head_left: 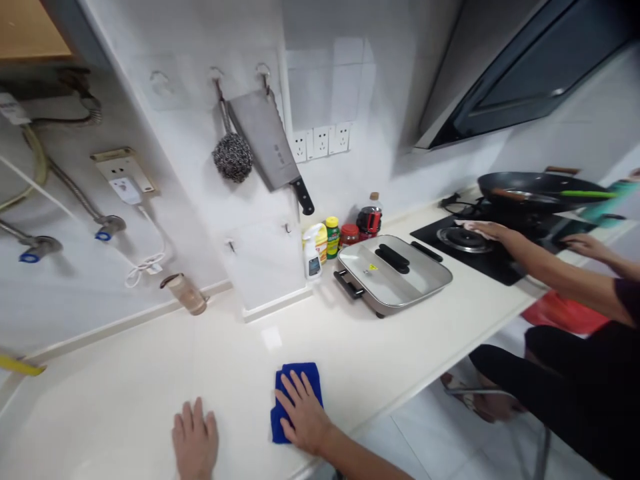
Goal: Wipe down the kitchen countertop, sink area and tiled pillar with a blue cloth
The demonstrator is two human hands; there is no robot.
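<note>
My right hand [306, 417] lies flat with spread fingers on a folded blue cloth [305, 371], pressing it on the white countertop [240, 393] near the front edge. Left of it, my left hand [195, 440] rests palm down on the bare counter, fingers stretched and holding nothing. Beyond the cloth stands a rectangular electric pan [345, 283] with a glass lid [415, 273] and black handles. A white spray bottle [313, 255] is just left of the pan, against the wall.
On the right, another person's hand [483, 229] holds a pale cloth on the black stove [505, 267]; a wok [535, 190] sits behind. A cleaver [263, 140] and steel scrubber [233, 158] hang on the wall. A brown-tinted cup [186, 295] leans at the back left, near seasoning jars [332, 238].
</note>
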